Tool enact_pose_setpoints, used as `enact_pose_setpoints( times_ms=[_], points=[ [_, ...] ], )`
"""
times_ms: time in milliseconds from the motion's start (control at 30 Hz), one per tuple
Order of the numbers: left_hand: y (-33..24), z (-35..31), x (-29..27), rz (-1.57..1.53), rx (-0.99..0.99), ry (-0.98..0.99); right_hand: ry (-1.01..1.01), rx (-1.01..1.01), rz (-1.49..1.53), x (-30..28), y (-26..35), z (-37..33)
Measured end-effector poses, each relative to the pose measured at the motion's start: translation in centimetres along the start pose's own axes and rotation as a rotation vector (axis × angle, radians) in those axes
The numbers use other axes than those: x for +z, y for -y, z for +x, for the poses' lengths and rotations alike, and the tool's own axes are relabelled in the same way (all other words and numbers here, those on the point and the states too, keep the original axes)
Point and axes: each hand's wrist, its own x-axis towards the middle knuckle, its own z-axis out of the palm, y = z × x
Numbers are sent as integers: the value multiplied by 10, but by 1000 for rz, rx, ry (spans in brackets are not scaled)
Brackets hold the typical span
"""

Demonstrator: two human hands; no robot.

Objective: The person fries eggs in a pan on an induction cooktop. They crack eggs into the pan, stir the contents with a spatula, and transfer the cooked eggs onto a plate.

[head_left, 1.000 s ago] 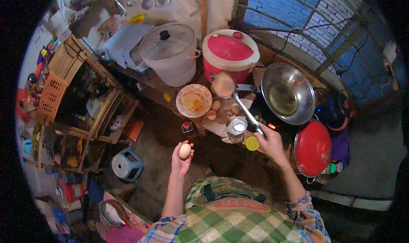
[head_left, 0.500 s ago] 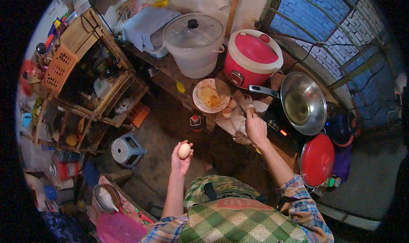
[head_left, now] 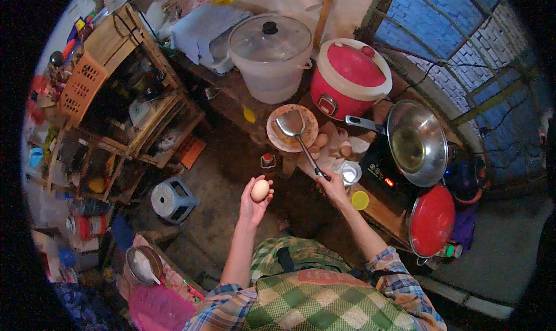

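Note:
An egg rests in my left hand, palm up with the fingers curled round it, over the floor in front of me. My right hand grips the dark handle of a metal spatula. The spatula's blade hangs over a patterned plate on the counter; whether it touches the plate I cannot tell. Several eggs or eggshells lie on a pale cloth beside the plate. To the right, a steel wok with some yellowish liquid in it sits on a black induction cooker with a lit red display.
A red and white rice cooker and a lidded translucent bucket stand behind the plate. Near my right hand are a clear container and a yellow lid. A red pan lid leans at the counter's right. A plastic stool stands left.
My right hand has moved left and nearer to me, lifting the spatula with its blade now over the plate. My left hand, still with the egg, has moved slightly up and right.

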Motion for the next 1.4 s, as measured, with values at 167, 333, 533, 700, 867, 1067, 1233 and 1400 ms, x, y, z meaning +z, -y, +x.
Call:
enact_pose_setpoints(
  times_ms=[167,333,533,700,867,1067,1233,1400],
  points=[
    [-4,8,10,-8,1,40,-28,26,-4,24,-26,17],
    [-4,14,18,80,17,42,49,87,159,29,-6,10],
    [-1,18,26,88,2,97,99,150,224,27,-5,2],
    [-2,21,29,16,6,193,270,348,355,15,28,-5],
    [-9,42,27,55,49,196,95,122,285,14,21,-17],
    [-14,80,27,161,66,150,-227,-188,-382,-3,19,-23],
    [-19,121,19,270,55,185,-221,-145,-528,-6,37,-27],
    [-26,140,27,242,13,195,-141,-203,-293,-6,3,-23]
  ],
)
